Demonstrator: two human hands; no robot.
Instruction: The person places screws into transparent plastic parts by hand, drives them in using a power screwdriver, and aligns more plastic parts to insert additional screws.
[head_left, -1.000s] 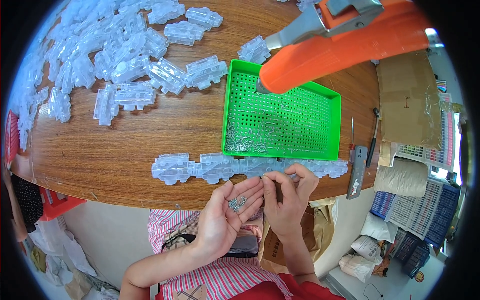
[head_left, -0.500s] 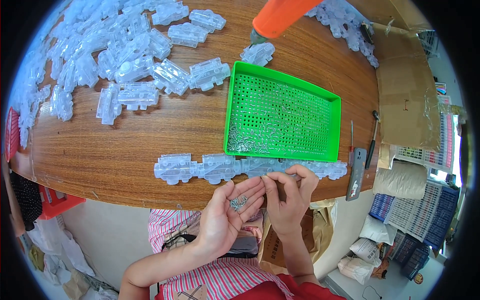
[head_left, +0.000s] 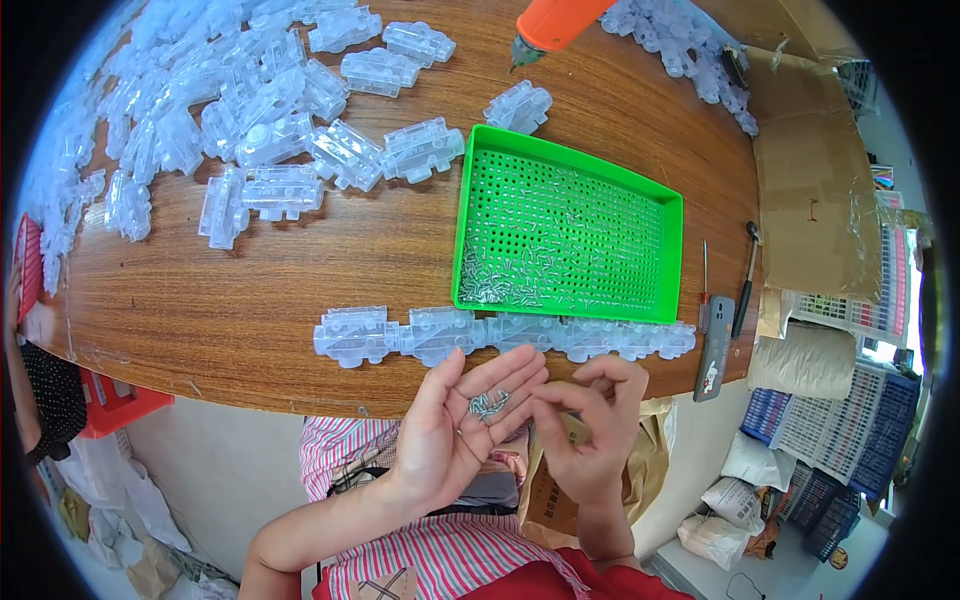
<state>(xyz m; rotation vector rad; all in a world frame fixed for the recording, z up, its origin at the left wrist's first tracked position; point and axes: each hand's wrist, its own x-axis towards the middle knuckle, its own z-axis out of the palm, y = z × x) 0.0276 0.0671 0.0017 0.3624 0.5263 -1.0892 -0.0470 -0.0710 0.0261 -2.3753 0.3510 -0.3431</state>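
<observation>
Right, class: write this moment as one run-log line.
left hand: open, palm up, holding screws | right hand: beside left fingers | green tray: more screws | clear parts: row beside tray

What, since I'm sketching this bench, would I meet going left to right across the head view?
Red plastic object, left hand cupping small silvery metal pieces, right hand, gray phone-shaped item, black-handled tool, brown cardboard. Overlapping things are left out.

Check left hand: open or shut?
Open, palm up: the left hand has its fingers extended, and a small pile of screws lies exposed on it.
</observation>
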